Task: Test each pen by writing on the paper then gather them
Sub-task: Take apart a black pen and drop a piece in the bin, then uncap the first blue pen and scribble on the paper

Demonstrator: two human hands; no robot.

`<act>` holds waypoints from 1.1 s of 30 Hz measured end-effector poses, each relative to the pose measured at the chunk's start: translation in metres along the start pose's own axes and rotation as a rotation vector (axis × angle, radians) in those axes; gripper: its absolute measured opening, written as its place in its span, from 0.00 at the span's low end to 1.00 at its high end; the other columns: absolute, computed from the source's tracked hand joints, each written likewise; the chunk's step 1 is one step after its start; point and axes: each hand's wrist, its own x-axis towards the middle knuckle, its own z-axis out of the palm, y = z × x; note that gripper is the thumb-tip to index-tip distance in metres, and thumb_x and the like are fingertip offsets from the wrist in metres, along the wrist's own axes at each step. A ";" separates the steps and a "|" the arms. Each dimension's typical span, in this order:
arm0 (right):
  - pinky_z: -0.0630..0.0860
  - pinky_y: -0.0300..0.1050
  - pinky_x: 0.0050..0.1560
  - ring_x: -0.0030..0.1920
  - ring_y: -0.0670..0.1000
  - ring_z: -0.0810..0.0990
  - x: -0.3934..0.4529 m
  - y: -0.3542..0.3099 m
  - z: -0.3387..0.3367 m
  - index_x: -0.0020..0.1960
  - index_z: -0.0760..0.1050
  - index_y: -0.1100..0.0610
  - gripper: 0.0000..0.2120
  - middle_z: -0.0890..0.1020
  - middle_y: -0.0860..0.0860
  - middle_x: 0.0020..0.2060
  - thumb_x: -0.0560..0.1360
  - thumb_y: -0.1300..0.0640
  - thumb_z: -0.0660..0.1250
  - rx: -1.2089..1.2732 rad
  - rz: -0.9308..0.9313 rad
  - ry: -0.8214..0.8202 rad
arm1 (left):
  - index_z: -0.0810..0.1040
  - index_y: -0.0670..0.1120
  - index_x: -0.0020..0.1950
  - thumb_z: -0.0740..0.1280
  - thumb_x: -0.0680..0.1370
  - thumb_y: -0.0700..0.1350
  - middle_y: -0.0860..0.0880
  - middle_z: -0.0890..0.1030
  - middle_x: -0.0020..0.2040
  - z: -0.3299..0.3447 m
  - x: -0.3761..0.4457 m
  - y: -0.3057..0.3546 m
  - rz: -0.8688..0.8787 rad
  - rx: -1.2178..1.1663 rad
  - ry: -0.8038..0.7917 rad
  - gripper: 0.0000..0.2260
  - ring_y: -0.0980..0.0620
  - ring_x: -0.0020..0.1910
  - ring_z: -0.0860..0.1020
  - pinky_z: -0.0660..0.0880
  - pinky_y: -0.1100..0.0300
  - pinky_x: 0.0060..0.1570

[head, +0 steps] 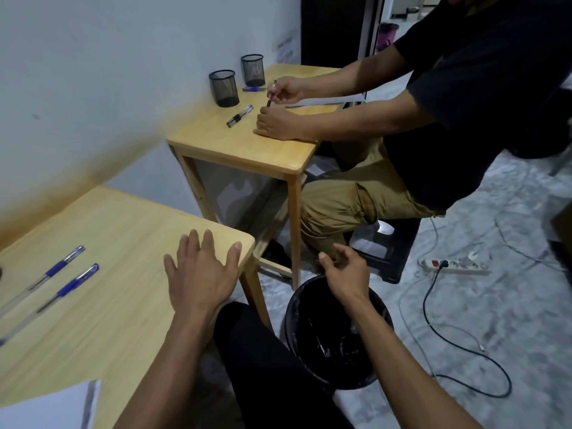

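Blue-grip pens: two in view, upper pen (58, 265) and lower pen (72, 284), lying side by side near the left edge of the near table (130, 230), untouched. Tip of a possible third thing at the far left edge, can't tell. Paper sheet (52, 407) sits at the bottom-left corner, well apart from both pens.

Left hand (201, 270): fingers spread flat, palm down on the table near its right corner, gripping nothing. Right hand (346, 270): loosely curled, nothing in it, hanging off the table over a black waste bin (337, 332). Something thin lies in the bin, possibly a pen, too dark to say.

Judgement: neither hand is on a pen, so testing is paused or between pens.

Risks from here:
- Head is turned right, so pens and paper are at the frame margin. A blind reach could knock the round barrels and send them rolling toward the edge.
- The bin is directly below the right hand. If dud pens go there, a good pen could get binned by mistake, or a dud gathered with the rest.
- The paper overhangs the frame bottom and looks unpinned. Writing without the left hand holding it down may slide it.
- A second person (464, 88) at the far table (247, 140) has their own pens (240, 115) and mesh cups (223, 88). Mixing the two sets is possible.
- Power strip (452, 264) and cables on the floor: trip hazard.
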 end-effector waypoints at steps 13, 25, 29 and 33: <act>0.78 0.44 0.60 0.57 0.46 0.82 -0.011 -0.057 0.011 0.64 0.80 0.50 0.18 0.83 0.45 0.52 0.75 0.52 0.75 0.136 -0.105 -0.098 | 0.67 0.46 0.74 0.56 0.79 0.63 0.44 0.67 0.76 -0.012 0.002 -0.001 -0.046 -0.184 -0.042 0.29 0.44 0.76 0.62 0.57 0.40 0.74; 0.83 0.54 0.59 0.57 0.42 0.83 -0.048 -0.160 0.080 0.56 0.83 0.46 0.10 0.86 0.43 0.52 0.75 0.51 0.75 0.214 -0.350 -0.563 | 0.80 0.54 0.61 0.72 0.75 0.54 0.63 0.80 0.58 -0.089 -0.042 -0.052 -0.158 -0.709 0.319 0.15 0.69 0.58 0.75 0.73 0.62 0.60; 0.82 0.47 0.57 0.49 0.36 0.83 -0.071 -0.172 0.115 0.53 0.84 0.48 0.07 0.87 0.41 0.48 0.75 0.53 0.75 0.217 -0.400 -0.729 | 0.83 0.54 0.58 0.74 0.74 0.51 0.61 0.83 0.55 -0.107 -0.072 -0.089 -0.274 -0.746 0.420 0.13 0.66 0.57 0.78 0.76 0.60 0.56; 0.78 0.35 0.53 0.45 0.36 0.83 -0.107 -0.176 0.155 0.51 0.86 0.52 0.06 0.88 0.43 0.45 0.75 0.55 0.75 0.188 -0.471 -0.873 | 0.82 0.56 0.58 0.73 0.74 0.52 0.61 0.82 0.55 -0.124 -0.108 -0.133 -0.403 -0.658 0.517 0.13 0.61 0.57 0.79 0.75 0.61 0.55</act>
